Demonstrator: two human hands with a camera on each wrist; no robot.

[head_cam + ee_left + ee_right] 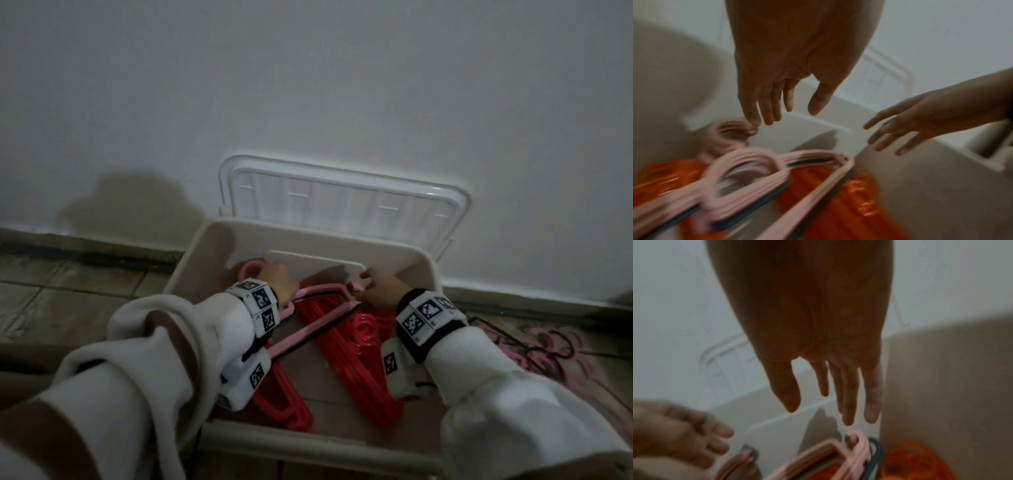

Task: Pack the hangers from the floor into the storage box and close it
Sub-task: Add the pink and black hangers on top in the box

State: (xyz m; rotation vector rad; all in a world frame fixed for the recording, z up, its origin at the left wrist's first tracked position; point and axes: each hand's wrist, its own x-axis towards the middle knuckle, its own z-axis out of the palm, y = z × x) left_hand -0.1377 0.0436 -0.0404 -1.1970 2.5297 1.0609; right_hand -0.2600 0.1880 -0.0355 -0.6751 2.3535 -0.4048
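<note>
Fingers [764,104] of the left hand [279,279] hang straight and loose, slightly apart, tips just above the pink hooks at the box's back-left corner; touching or not, can't tell, wrist view's blurred. Right hand [380,287] same story: fingers [849,394] straight, a bit spread, pointing down over the corner of the pink hangers [308,301] near the back wall of the box, holding nothing.

Storage box [342,240] sits on the floor vs. the white wall [308,85], open. Its lid [342,202] stands upright behind the back edge, leaning on the wall. Inside: red hangers [363,363] in two stacks, one along the left side, one running from the middle toward the front-right corner. Pink bundle lies on top, crossing them at an angle from front-left to back-middle, w/ a dark hanger or two tucked under it. Hooks end at the back-left corner.

More hangers [548,346], pink and dark, still lie on the floor right of the box, near the skirting; dim there, can't count them.

Both wrists carry strapped-on cameras w/ black-and-white tags. White sleeves [154,342] w/ brown patches reach in from the front edge. Floor [68,291] left of the box is tiled.
</note>
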